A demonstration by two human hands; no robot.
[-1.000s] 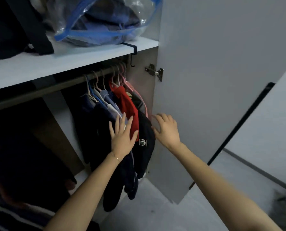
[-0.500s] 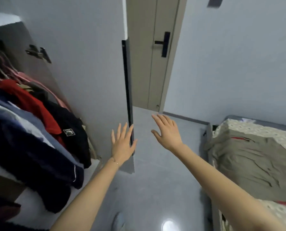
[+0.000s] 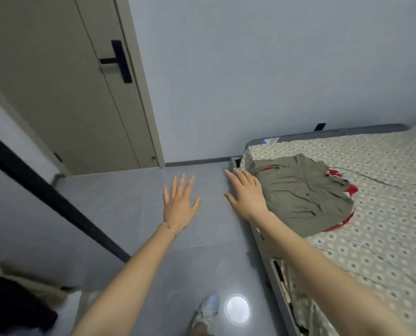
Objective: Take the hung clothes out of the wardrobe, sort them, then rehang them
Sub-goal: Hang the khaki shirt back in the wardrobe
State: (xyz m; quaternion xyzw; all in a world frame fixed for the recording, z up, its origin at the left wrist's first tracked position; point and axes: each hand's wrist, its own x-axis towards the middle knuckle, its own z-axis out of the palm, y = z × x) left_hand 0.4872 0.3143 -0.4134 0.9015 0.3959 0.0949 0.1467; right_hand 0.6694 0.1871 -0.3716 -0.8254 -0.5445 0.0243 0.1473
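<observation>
Grey floor and pale walls make up the room I see through the head camera. At the far left is the wardrobe door with a black strip on its edge. Low in the left corner a bit of dark clothes shows; I think these hang in the wardrobe. Next comes the room door with a black handle.

My left hand hovers over the floor. Its fingers are straight and spread, and it holds nothing. Below it I see a shoe and a round spot of light on the floor. My right hand is flat and empty too, near the corner of the bed. Just beside it a green cloth lies crumpled on the bed, with something red poking out from under it.

I think one piece is out and more are waiting in the wardrobe. To do this step well, I should lift each piece by its hanger hook, not by the cloth, so nothing slips off. I should lay each one flat on the bed beside the green cloth, with like things in one pile. I should also watch the wardrobe door so I do not bump it.

I cannot read any words or labels anywhere.
</observation>
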